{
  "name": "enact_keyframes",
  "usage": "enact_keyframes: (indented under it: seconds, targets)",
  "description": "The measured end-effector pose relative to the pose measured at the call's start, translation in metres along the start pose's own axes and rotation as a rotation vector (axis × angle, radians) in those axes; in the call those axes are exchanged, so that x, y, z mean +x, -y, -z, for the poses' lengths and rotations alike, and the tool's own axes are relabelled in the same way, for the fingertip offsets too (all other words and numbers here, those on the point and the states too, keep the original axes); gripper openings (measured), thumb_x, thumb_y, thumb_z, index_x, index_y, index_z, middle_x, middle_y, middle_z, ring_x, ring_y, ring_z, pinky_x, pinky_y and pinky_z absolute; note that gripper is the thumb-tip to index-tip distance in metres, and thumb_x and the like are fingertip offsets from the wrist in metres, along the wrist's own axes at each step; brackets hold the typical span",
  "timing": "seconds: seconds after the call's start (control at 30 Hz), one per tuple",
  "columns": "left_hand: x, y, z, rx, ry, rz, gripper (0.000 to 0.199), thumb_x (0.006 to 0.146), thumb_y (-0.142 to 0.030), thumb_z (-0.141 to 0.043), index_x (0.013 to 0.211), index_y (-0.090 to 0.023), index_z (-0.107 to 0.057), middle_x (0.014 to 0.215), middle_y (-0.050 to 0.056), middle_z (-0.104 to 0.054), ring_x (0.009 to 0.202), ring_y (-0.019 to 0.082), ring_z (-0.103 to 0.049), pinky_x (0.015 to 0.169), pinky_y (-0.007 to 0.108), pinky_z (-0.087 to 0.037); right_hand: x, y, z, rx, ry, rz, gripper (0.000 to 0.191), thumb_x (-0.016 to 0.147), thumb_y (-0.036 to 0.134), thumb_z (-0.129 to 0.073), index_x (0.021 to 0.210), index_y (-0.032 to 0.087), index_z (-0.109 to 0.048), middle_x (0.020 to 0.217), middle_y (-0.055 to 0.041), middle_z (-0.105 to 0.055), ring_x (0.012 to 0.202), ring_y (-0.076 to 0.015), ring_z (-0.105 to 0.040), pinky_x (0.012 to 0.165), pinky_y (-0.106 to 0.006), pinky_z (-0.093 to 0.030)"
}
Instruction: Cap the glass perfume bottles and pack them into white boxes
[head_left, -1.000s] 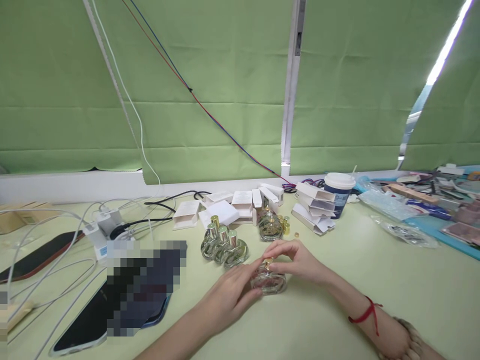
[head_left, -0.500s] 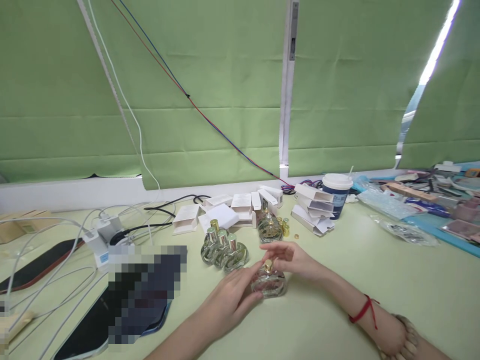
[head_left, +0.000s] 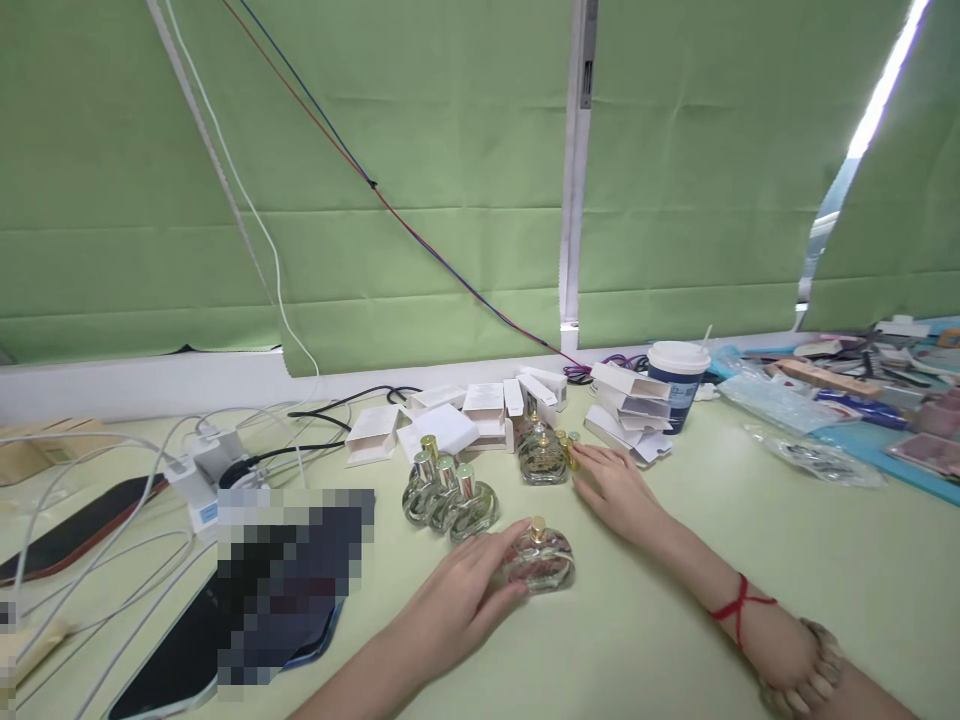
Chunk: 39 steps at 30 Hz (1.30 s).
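From the head camera: a clear, rounded, gold-topped glass bottle (head_left: 551,565) stands upright on the pale table (head_left: 645,640). The left hand (head_left: 469,582), loosely curved, grasps its left side. Farther right, the right hand (head_left: 615,492) touches gold caps (head_left: 565,441); whether it grips one, I cannot tell.

No wording, brand or number can be read with certainty here. The paper cup (head_left: 679,367) bears a pale label (head_left: 681,393) with print too small to make out, and to the left of the cup, a white box (head_left: 484,397) seems to carry faint lines of print, though blur leaves that unsure. Well left of the cup, the white charger (head_left: 193,487) has a blue-marked patch (head_left: 208,515), equally illegible.
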<state>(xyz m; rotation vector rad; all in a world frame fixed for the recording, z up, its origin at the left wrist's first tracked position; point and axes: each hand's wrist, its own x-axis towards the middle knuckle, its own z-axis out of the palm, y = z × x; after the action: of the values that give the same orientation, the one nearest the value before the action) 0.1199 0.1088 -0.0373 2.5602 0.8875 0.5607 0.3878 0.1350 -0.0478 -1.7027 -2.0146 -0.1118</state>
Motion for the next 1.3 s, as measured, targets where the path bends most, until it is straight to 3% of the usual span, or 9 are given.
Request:
enact_keyframes:
  seconds: [0.17, 0.3, 0.4, 0.47, 0.6, 0.77, 0.87, 1.1, 1.3]
  targets:
    - [0.001, 0.0, -0.001, 0.013, 0.012, 0.01, 0.05, 0.091, -0.037, -0.044, 0.139, -0.029, -0.033, 0.133, 0.005, -0.051, 0.119, 0.022, -0.05, 0.1, 0.034, -0.041, 0.003, 0.003, 0.012, 0.084, -0.037, -0.081, 0.017, 0.084, 0.025, -0.05, 0.089, 0.019, -0.066, 0.107, -0.0046, -0.066, 0.104, -0.021, -0.057, 0.092, -0.038, -0.034]
    - [-0.001, 0.001, -0.001, 0.019, 0.026, 0.018, 0.052, 0.092, -0.038, -0.042, 0.141, -0.029, -0.028, 0.135, 0.006, -0.048, 0.12, 0.021, -0.049, 0.101, 0.035, -0.04, 0.002, 0.005, 0.015, 0.115, -0.03, -0.102, 0.012, 0.081, 0.02, -0.052, 0.084, 0.02, -0.064, 0.089, -0.0009, -0.069, 0.088, -0.0191, -0.061, 0.088, -0.038, -0.034]
    - [-0.003, 0.002, 0.0, 0.024, -0.007, -0.01, 0.058, 0.093, -0.035, -0.041, 0.145, -0.026, -0.016, 0.139, 0.009, -0.043, 0.123, 0.023, -0.046, 0.103, 0.038, -0.039, 0.001, 0.01, 0.016, 0.137, -0.162, -0.087, 0.01, 0.08, 0.021, -0.054, 0.084, 0.02, -0.063, 0.09, -0.0017, -0.067, 0.087, -0.0197, -0.06, 0.085, -0.038, -0.035]
    - [-0.004, 0.0, 0.0, 0.034, -0.072, -0.063, 0.06, 0.093, -0.03, -0.039, 0.145, -0.026, -0.009, 0.143, 0.01, -0.036, 0.127, 0.023, -0.042, 0.105, 0.039, -0.037, -0.001, 0.016, 0.019, 0.268, -0.299, -0.058, 0.013, 0.083, 0.025, -0.052, 0.089, 0.02, -0.063, 0.091, -0.0033, -0.065, 0.085, -0.0185, -0.058, 0.082, -0.035, -0.038]
    - [-0.004, -0.01, 0.0, 0.07, -0.151, -0.184, 0.061, 0.092, -0.023, -0.039, 0.145, -0.026, -0.009, 0.147, 0.009, -0.029, 0.133, 0.022, -0.033, 0.109, 0.04, -0.031, -0.007, 0.032, 0.026, 0.536, -0.456, 0.112, 0.021, 0.092, 0.025, -0.041, 0.095, 0.019, -0.061, 0.091, -0.0061, -0.06, 0.087, -0.0156, -0.057, 0.077, -0.028, -0.044]
    - [-0.004, -0.018, -0.002, 0.14, -0.154, -0.281, 0.062, 0.091, -0.019, -0.039, 0.146, -0.023, -0.01, 0.148, 0.008, -0.028, 0.136, 0.024, -0.027, 0.109, 0.041, -0.031, -0.012, 0.047, 0.027, 0.433, -0.44, 0.468, 0.017, 0.09, 0.02, -0.045, 0.098, 0.018, -0.061, 0.09, -0.0064, -0.06, 0.081, -0.0137, -0.058, 0.07, -0.026, -0.047]
    - [-0.005, -0.017, -0.002, 0.176, -0.139, -0.304, 0.063, 0.09, -0.018, -0.037, 0.147, -0.021, -0.008, 0.147, 0.007, -0.031, 0.137, 0.024, -0.026, 0.109, 0.04, -0.033, -0.013, 0.05, 0.023, 0.388, -0.406, 0.56, 0.016, 0.091, 0.022, -0.048, 0.097, 0.018, -0.062, 0.088, -0.0063, -0.061, 0.078, -0.0132, -0.059, 0.067, -0.025, -0.047]
    - [-0.007, -0.015, 0.001, 0.235, -0.111, -0.294, 0.065, 0.089, -0.018, -0.037, 0.147, -0.021, -0.007, 0.148, 0.006, -0.029, 0.138, 0.022, -0.025, 0.109, 0.039, -0.033, -0.014, 0.05, 0.021, 0.436, -0.408, 0.543, 0.017, 0.092, 0.023, -0.047, 0.101, 0.019, -0.061, 0.091, -0.0066, -0.061, 0.082, -0.0132, -0.06, 0.071, -0.025, -0.049]
    - [-0.007, -0.014, -0.001, 0.223, -0.156, -0.314, 0.064, 0.089, -0.017, -0.036, 0.146, -0.02, -0.008, 0.148, 0.006, -0.028, 0.139, 0.021, -0.022, 0.11, 0.038, -0.032, -0.023, 0.064, 0.024, 0.738, -0.414, 0.35, 0.018, 0.089, 0.018, -0.052, 0.104, 0.021, -0.062, 0.098, -0.0054, -0.059, 0.091, -0.0115, -0.059, 0.078, -0.021, -0.05]
